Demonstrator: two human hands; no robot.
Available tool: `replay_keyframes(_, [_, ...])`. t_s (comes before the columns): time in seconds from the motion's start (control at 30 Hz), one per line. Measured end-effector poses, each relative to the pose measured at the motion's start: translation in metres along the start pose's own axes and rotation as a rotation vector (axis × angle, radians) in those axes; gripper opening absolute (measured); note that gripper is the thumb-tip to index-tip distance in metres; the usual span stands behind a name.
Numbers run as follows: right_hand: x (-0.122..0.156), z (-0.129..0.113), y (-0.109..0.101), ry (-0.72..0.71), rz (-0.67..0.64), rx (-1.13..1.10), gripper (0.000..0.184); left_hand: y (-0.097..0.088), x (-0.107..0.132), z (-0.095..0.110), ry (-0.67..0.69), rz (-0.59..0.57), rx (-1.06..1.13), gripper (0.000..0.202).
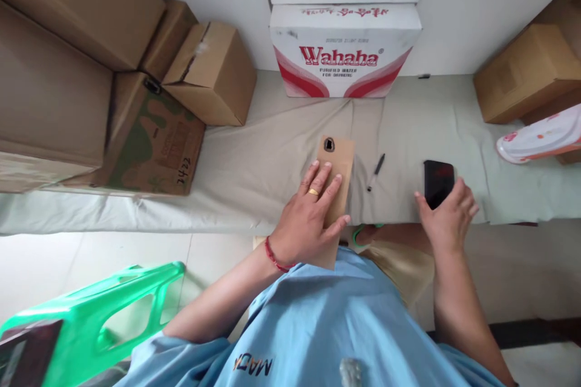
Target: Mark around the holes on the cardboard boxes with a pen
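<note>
My left hand (311,211), with a ring and a red cord bracelet, lies flat on a narrow piece of brown cardboard (341,163), fingers spread. A small dark-edged hole shows near the cardboard's far end. Its near end sticks out past the table edge against the blue shirt. My right hand (449,214) grips the near end of a black smartphone (439,181), thumb on the left and fingers on the right side. The phone appears to rest on the cloth. Between the cardboard and the phone lies a black and clear pen (376,172).
A white and red Wahaha water box (345,51) stands against the white wall. Brown cartons (213,72) are stacked at left, and another carton (526,72) stands at right beside a white patterned object (540,136). A green plastic stool (91,314) is on the floor at lower left.
</note>
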State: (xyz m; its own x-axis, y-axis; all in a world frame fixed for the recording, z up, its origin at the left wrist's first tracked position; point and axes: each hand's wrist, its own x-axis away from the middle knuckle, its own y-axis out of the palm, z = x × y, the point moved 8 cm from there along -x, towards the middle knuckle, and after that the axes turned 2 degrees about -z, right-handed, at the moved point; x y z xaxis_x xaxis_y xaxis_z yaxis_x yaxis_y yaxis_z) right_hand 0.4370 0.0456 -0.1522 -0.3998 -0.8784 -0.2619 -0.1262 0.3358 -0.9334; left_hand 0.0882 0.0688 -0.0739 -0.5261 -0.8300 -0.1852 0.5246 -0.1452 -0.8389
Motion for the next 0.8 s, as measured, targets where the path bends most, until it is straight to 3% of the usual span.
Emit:
replay_keyframes(0.07, [0.012, 0.016, 0.007, 0.071, -0.072, 0.024, 0.104, 0.002, -0.002, 0.001, 0.013, 0.017, -0.014, 0.073])
replay_keyframes(0.17, [0.017, 0.020, 0.013, 0.129, -0.150, 0.049, 0.091, 0.005, -0.007, 0.001, 0.028, 0.049, -0.016, 0.073])
replay_keyframes(0.4, [-0.006, 0.035, 0.012, 0.368, -0.236, 0.083, 0.091, 0.003, -0.004, -0.003, 0.003, 0.042, -0.011, 0.076])
replay_keyframes(0.63, [-0.001, 0.050, 0.012, 0.270, -0.237, 0.077, 0.088, -0.013, 0.040, -0.004, 0.119, -0.040, -0.071, 0.092])
replay_keyframes(0.73, [0.001, 0.048, 0.008, 0.247, -0.240, 0.070, 0.087, -0.007, 0.054, 0.004, 0.175, -0.148, -0.045, 0.113])
replay_keyframes(0.8, [0.001, 0.046, 0.005, 0.275, -0.230, 0.013, 0.089, -0.001, 0.057, 0.012, 0.212, -0.195, -0.055, 0.115])
